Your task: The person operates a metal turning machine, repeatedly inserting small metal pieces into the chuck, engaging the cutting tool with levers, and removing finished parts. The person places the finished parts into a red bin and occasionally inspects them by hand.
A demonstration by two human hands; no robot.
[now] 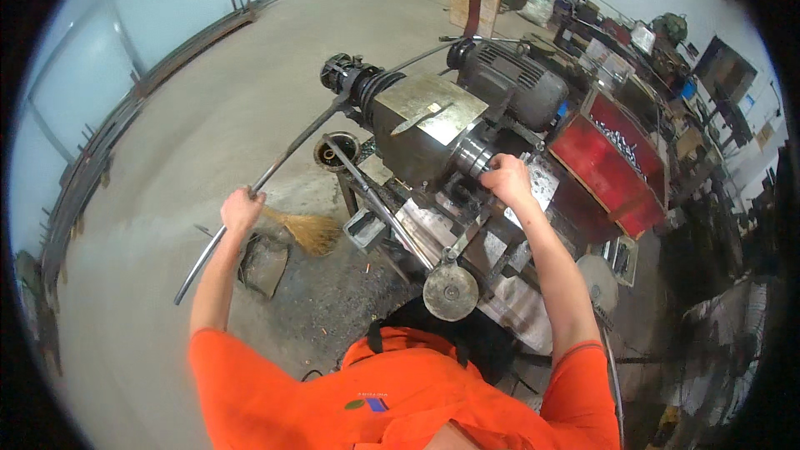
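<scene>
My left hand (242, 210) is wrapped round a long metal lever bar (287, 152) that slants up to the far end of the machine. The machine looks like a small lathe with a grey box-shaped headstock (408, 140). At the near end of the headstock sits a shiny round spindle nose (473, 155). My right hand (507, 179) is at the face of the spindle nose, fingers bent and pinched together. What those fingers hold, if anything, is hidden. On top of the headstock lies a flat, narrow tool (421, 118).
Behind the headstock is a dark ribbed motor (512, 79). A red metal bin (608, 168) with small metal parts stands to the right. A second bar (379, 204) runs towards a round metal disc (450, 292). A broom (308, 232) and dustpan (265, 262) lie on the floor.
</scene>
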